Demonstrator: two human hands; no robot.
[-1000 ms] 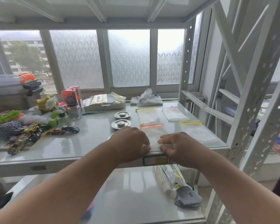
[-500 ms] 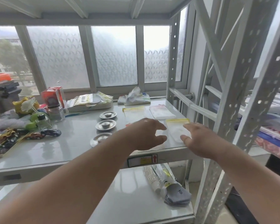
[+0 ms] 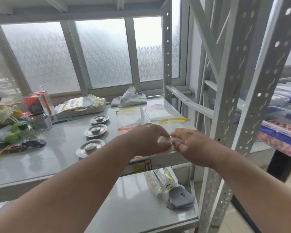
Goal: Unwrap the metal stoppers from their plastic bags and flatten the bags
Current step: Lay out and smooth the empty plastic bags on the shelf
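White metal shelving rack (image 3: 228, 91), frosted patterned windows (image 3: 106, 54), soft daylight, glossy shelf (image 3: 57, 148)

On the shelf (image 3: 60, 148), three metal stoppers (image 3: 95, 132) are ranged in a row from 7 to 1 o'clock. At 3 o'clock of that row, four plastic bags (image 3: 128, 117) are laid flat. The left hand (image 3: 149, 140) and the right hand (image 3: 190, 143) are placed on the nearest bags at the front edge, fingertips nearly touching. At 9 o'clock, toy cars (image 3: 34, 143) and bottles (image 3: 40, 121) are heaped.
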